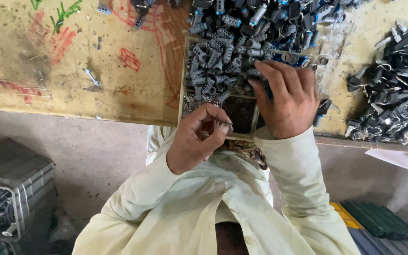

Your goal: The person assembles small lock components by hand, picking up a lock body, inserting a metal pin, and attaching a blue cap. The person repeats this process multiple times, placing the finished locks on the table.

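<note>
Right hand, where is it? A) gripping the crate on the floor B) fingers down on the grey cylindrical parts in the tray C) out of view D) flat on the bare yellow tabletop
B: the right hand has its fingers spread down onto the grey cylindrical parts heaped in the wooden tray, while the left hand pinches one small part at the tray's near edge.

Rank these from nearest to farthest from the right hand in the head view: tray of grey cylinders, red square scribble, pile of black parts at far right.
From the right hand:
1. Tray of grey cylinders, under its fingertips.
2. Pile of black parts, off to its right.
3. Red square scribble, far left on the bench.
</note>
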